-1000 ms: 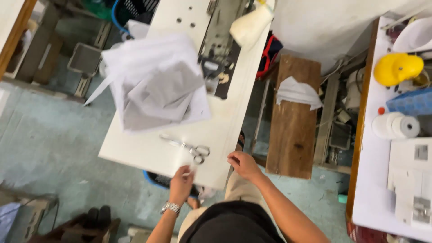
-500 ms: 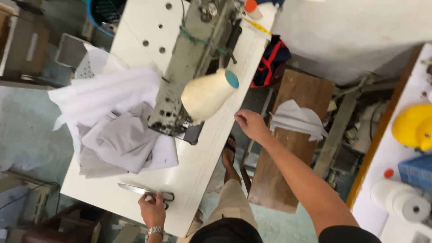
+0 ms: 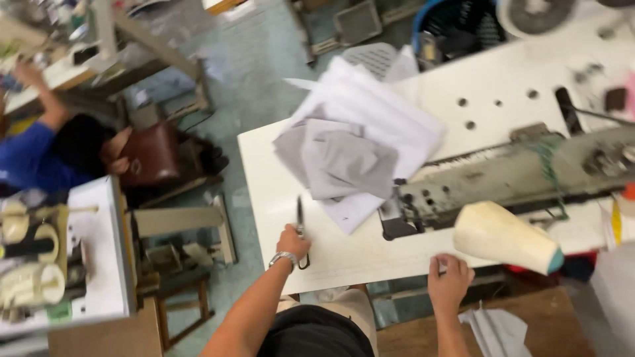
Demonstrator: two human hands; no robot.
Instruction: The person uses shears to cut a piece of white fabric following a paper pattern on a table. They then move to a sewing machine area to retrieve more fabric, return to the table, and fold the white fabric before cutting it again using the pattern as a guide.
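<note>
**Sewing bench: hands and items in view**

- Your left hand (image 3: pixel 292 241), wristwatch (image 3: pixel 284 258) on the wrist, is closed around the handles of a pair of scissors (image 3: pixel 301 228). The scissors lie on the white table (image 3: pixel 278 172) near its front edge, blades pointing away from you towards the cloth.
- Your right hand (image 3: pixel 448 281) rests on the front edge of the same table, fingers curled over the rim; it grips the table edge and holds no loose item.
- Cream thread cone (image 3: pixel 506 238), teal at its tip: lying tilted just above your right hand, in front of the sewing machine (image 3: pixel 522 175).
- Sewing machine: grey-green, running across the table's right half.
- Fabric pile (image 3: pixel 360 142): grey pieces on top of white ones, left of the machine head, just beyond the scissor tips; whether they touch, you cannot tell.
- White cloth pieces (image 3: pixel 493 327): on a wooden surface beside your right forearm.
- Another person in a blue sleeve (image 3: pixel 30 158): far left, at a separate bench, well apart from you.
- Blue bin (image 3: pixel 456 30): beyond the table.
</note>
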